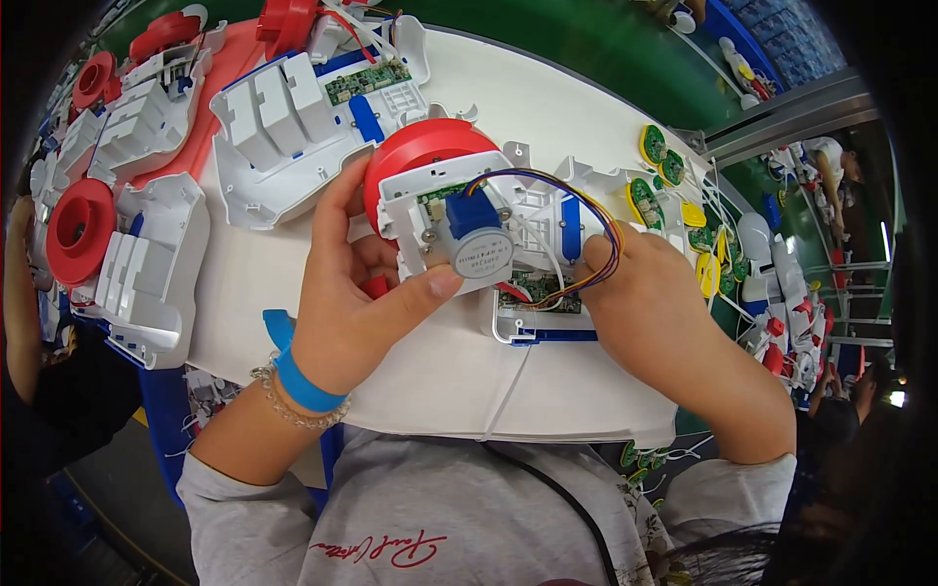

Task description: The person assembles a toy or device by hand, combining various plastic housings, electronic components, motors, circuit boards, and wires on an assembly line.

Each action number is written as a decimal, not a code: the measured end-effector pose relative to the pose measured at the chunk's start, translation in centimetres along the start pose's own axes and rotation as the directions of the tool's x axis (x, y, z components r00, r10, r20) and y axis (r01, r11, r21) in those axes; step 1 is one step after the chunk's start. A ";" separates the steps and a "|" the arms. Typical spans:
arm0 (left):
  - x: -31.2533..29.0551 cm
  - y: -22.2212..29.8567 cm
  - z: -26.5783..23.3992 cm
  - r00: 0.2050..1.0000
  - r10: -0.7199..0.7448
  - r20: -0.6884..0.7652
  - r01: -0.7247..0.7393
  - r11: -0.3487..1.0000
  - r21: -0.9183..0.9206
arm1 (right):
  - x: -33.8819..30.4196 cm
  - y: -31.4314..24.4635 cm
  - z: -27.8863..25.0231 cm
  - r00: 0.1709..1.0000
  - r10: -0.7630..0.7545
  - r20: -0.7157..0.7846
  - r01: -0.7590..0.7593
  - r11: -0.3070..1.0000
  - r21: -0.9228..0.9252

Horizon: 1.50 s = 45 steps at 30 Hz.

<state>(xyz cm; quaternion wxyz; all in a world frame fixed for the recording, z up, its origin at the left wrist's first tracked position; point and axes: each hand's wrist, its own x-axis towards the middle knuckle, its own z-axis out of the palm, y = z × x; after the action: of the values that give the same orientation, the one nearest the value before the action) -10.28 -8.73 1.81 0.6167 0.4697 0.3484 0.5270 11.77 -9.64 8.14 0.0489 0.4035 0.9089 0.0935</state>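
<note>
My left hand (pixel 357 293) grips a motor assembly, its thumb pressed on the front near a round stepper motor (pixel 483 253). The assembly has a white plate and a red round part (pixel 415 146) behind it. From the motor's blue cap, a bundle of coloured wires (pixel 586 195) arches over to my right hand (pixel 625 283). That hand is closed around the wires, its fingertips partly hidden. Below the bundle lies an open white housing (pixel 508 327) with a green circuit board (pixel 547 291) and a blue strip (pixel 572 227). The wires curve back down toward this board.
A similar white housing (pixel 264 186) lies at the upper left of the white table (pixel 430 391). More housings with red round parts (pixel 80 232) crowd the far left. At the right are green round boards (pixel 645 200), yellow pieces (pixel 708 275) and loose white cables.
</note>
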 end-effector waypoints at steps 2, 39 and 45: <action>-0.1 -0.1 0.0 1.000 0.029 -0.003 -0.029 1.000 0.009 | -0.3 -0.7 0.1 0.999 0.031 0.010 -0.031 0.999 -0.010; -0.1 -0.2 0.8 0.990 0.135 0.041 -0.135 0.991 0.004 | 0.5 -0.2 -0.3 0.986 0.115 -0.122 -0.081 0.963 0.257; -0.3 -0.9 0.1 0.978 0.204 0.045 -0.209 0.951 0.229 | 0.0 -0.1 0.7 0.982 0.173 -0.069 -0.127 0.893 0.431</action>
<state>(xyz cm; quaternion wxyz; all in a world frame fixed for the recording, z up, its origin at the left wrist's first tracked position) -9.97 -9.00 1.00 0.5026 0.5781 0.3502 0.5390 11.79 -9.61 7.40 -0.0958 0.4679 0.8747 -0.0818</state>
